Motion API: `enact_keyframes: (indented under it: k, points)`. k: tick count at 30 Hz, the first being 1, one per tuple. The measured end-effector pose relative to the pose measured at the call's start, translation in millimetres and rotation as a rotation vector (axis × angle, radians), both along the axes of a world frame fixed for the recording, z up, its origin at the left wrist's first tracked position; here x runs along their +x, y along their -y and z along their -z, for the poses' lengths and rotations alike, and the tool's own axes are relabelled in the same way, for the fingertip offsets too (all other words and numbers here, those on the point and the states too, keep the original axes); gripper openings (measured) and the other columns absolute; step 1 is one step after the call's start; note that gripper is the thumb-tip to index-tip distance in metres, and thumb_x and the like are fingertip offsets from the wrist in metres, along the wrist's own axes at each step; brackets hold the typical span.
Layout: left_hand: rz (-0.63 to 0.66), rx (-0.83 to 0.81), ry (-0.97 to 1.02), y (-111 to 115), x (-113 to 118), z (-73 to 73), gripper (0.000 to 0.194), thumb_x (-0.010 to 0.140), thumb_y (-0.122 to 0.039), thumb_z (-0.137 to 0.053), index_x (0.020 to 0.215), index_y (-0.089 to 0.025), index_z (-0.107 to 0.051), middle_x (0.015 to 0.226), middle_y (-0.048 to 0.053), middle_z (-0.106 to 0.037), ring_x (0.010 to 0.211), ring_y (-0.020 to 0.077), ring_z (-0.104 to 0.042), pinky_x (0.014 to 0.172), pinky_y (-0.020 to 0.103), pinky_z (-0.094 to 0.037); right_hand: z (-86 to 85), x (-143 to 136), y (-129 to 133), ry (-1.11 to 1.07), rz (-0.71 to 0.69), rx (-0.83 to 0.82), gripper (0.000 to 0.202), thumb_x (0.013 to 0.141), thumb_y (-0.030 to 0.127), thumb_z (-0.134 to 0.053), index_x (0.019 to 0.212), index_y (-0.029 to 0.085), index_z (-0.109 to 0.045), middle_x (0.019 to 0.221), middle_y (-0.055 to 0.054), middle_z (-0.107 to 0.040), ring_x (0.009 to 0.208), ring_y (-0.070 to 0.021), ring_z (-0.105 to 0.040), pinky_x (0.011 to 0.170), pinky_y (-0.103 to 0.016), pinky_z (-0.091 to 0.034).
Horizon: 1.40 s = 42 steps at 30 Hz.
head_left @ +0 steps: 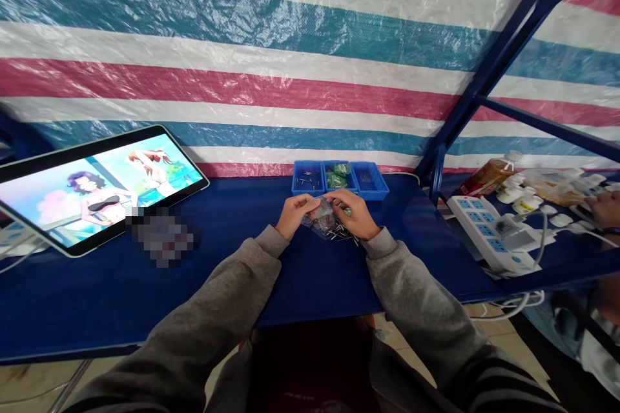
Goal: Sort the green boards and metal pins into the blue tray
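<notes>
Both hands meet over the blue table, close in front of the small bins. My left hand [294, 214] pinches one side of a small clear plastic bag [320, 211]. The fingers of my right hand [356, 214] are closed at the bag's other side, near its top. What lies inside the bag is too small to make out. Beneath and beside the right hand lies a loose pile of thin metal pieces [340, 232], like screws or pins. Behind the hands stand a blue bin [309, 190] with a few metal pieces and another with green packets [338, 175].
A third blue bin [372, 193] holds a few small bits. At left a lit tablet screen [101, 193] leans beside a blurred patch. On the right are a power strip [484, 232], a drink bottle [489, 174], white bottles and another person's hand [606, 208]. A blue frame post [438, 171] rises there.
</notes>
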State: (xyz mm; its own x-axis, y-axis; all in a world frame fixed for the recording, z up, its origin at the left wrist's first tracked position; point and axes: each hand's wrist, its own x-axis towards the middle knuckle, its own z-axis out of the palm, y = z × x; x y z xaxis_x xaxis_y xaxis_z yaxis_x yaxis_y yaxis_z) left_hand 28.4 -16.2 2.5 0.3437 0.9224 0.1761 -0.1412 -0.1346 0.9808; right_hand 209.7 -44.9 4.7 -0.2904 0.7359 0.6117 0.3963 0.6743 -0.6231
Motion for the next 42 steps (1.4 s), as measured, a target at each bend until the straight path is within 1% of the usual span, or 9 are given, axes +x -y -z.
enact_keyframes:
  k: [5, 9, 11, 17, 23, 29, 35, 39, 42]
  points:
    - [0.099, -0.076, -0.015, -1.3, 1.0, 4.0, 0.037, 0.075, -0.048, -0.070, 0.066, -0.013, -0.063, 0.057, 0.000, -0.055, 0.053, 0.0110, -0.049, 0.052, 0.024, -0.041, 0.6, -0.9, -1.5, 0.035, 0.050, 0.077, 0.015, 0.092, 0.029, -0.052, 0.095, 0.022, -0.065, 0.098, -0.009, -0.060, 0.084, -0.0185, -0.060, 0.064, -0.029, -0.053]
    - [0.071, -0.068, 0.042, -2.5, 0.6, 5.7, 0.048, 0.079, -0.059, -0.061, 0.099, -0.016, -0.065, 0.085, 0.005, -0.063, 0.073, 0.0171, -0.060, 0.053, 0.024, -0.045, -1.9, -1.4, -1.0, 0.012, 0.116, 0.069, 0.020, 0.094, 0.034, -0.050, 0.088, 0.020, -0.063, 0.089, -0.008, -0.060, 0.080, -0.0181, -0.060, 0.061, -0.028, -0.051]
    - [0.074, -0.003, 0.025, -2.5, 0.2, 6.0, 0.051, 0.079, -0.060, -0.061, 0.106, -0.017, -0.064, 0.094, 0.007, -0.065, 0.082, 0.0198, -0.062, 0.057, 0.025, -0.048, -2.3, -1.7, -1.0, 0.005, 0.146, 0.042, 0.023, 0.093, 0.037, -0.051, 0.084, 0.020, -0.063, 0.081, -0.006, -0.060, 0.073, -0.0172, -0.059, 0.058, -0.027, -0.049]
    - [0.021, 0.156, -0.125, -0.3, 0.4, 6.1, 0.032, 0.072, -0.044, -0.072, 0.076, -0.014, -0.065, 0.073, 0.004, -0.065, 0.070, 0.0173, -0.061, 0.065, 0.028, -0.050, 0.8, -3.3, -2.0, -0.008, 0.152, -0.043, 0.023, 0.090, 0.039, -0.055, 0.082, 0.020, -0.064, 0.075, -0.004, -0.065, 0.066, -0.0162, -0.060, 0.058, -0.027, -0.049]
    - [0.031, 0.052, -0.083, -1.8, 0.6, 3.6, 0.026, 0.072, -0.039, -0.071, 0.069, -0.014, -0.063, 0.057, 0.000, -0.060, 0.054, 0.0128, -0.056, 0.054, 0.025, -0.046, -0.2, -1.2, 0.4, -0.002, 0.074, 0.002, 0.026, 0.093, 0.030, -0.046, 0.113, 0.023, -0.061, 0.099, -0.007, -0.062, 0.072, -0.0153, -0.060, 0.061, -0.028, -0.052]
    - [0.105, -0.063, -0.054, -1.7, 0.8, 4.9, 0.033, 0.075, -0.045, -0.067, 0.065, -0.014, -0.061, 0.059, 0.001, -0.060, 0.054, 0.0122, -0.055, 0.054, 0.025, -0.045, 1.1, -2.0, -1.0, 0.043, 0.107, 0.093, 0.017, 0.092, 0.033, -0.051, 0.091, 0.022, -0.065, 0.103, -0.010, -0.057, 0.082, -0.0189, -0.059, 0.066, -0.032, -0.053]
    - [-0.069, 0.075, -0.033, -2.3, 0.8, 4.0, 0.046, 0.075, -0.053, -0.067, 0.104, -0.017, -0.061, 0.099, 0.008, -0.065, 0.081, 0.0187, -0.062, 0.056, 0.024, -0.047, -0.7, -3.3, -1.3, -0.079, 0.200, -0.070, 0.021, 0.090, 0.038, -0.053, 0.084, 0.020, -0.063, 0.084, -0.005, -0.065, 0.073, -0.0169, -0.061, 0.065, -0.029, -0.052]
    - [-0.066, 0.136, -0.111, -1.9, 0.1, 4.4, 0.034, 0.072, -0.047, -0.072, 0.081, -0.014, -0.065, 0.075, 0.004, -0.065, 0.070, 0.0167, -0.060, 0.062, 0.027, -0.049, 2.5, -1.9, -4.5, -0.131, 0.168, -0.219, 0.020, 0.085, 0.038, -0.059, 0.081, 0.019, -0.062, 0.073, -0.003, -0.065, 0.063, -0.0158, -0.060, 0.059, -0.028, -0.050]
    - [-0.063, 0.151, -0.105, -0.9, -0.3, 4.3, 0.029, 0.072, -0.043, -0.072, 0.075, -0.014, -0.065, 0.066, 0.002, -0.062, 0.061, 0.0141, -0.057, 0.062, 0.028, -0.049, 3.7, -0.7, -6.3, -0.131, 0.128, -0.272, 0.018, 0.083, 0.036, -0.060, 0.077, 0.019, -0.061, 0.069, -0.002, -0.063, 0.061, -0.0151, -0.059, 0.055, -0.027, -0.047]
